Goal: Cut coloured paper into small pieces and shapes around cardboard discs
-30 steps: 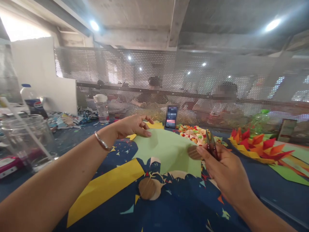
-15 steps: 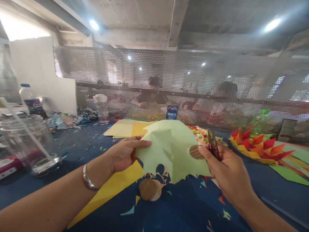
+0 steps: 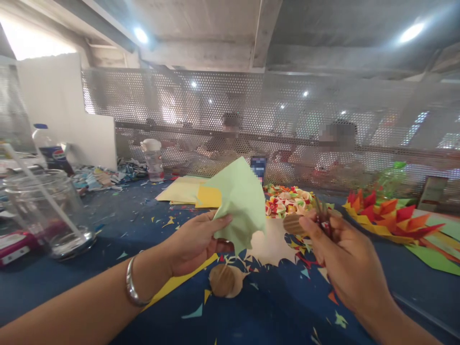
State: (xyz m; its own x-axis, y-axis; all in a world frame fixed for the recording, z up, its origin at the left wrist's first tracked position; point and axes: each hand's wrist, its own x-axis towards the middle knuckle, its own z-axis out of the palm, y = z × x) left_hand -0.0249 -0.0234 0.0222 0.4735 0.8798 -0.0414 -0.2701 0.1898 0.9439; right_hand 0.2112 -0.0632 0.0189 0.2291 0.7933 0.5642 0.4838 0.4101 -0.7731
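Note:
My left hand (image 3: 197,242), with a silver bangle at the wrist, is closed on a sheet of pale green paper (image 3: 242,201) that bends upward and has a scalloped lower edge. Between the thumb and fingers of my right hand (image 3: 347,258) is a brown striped disc (image 3: 293,224). The same hand also grips a pair of scissors (image 3: 322,218), blades pointing up. Below the paper, another brown disc (image 3: 222,280) lies on a pale round piece (image 3: 237,282). A cream sheet with cut-out curves (image 3: 271,244) rests between my hands.
Cut paper pieces (image 3: 287,199) are heaped at the back. Stacked sheets (image 3: 179,189) and a flask (image 3: 153,160) stand behind my left hand. At left are a glass jar (image 3: 46,215) and cola bottle (image 3: 53,155); at right, red-orange folded paper (image 3: 391,215). Scraps litter the blue table (image 3: 287,311).
The green paper has come away from my right hand and now bends upward in my left. The cream sheet and the heap behind it have come into view. My right hand keeps the disc and scissors.

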